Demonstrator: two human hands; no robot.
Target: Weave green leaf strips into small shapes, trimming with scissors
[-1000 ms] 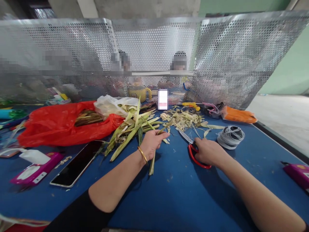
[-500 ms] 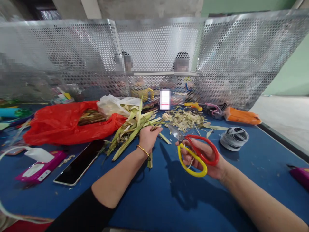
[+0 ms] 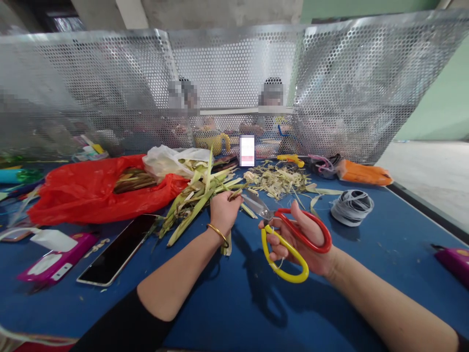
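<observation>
My left hand, with a gold bangle at the wrist, is closed on a dried leaf strip whose end sticks out below the palm. Just beyond it lies a pile of pale green and yellow leaf strips. My right hand holds scissors with one red and one yellow handle loop. Their handles are spread, and the blades point left, close to my left fingertips. Whether the blades touch the strip I cannot make out. Small leaf scraps lie heaped behind the scissors.
A red plastic bag and a phone lie on the left, beside a purple device. On the right are a roll of grey strip and an orange packet. A perforated metal screen stands behind; people sit beyond it.
My right hand has moved the scissors left, bringing the blades nearer my left fingers. The handles have spread wider. My left hand has stayed nearly in place.
</observation>
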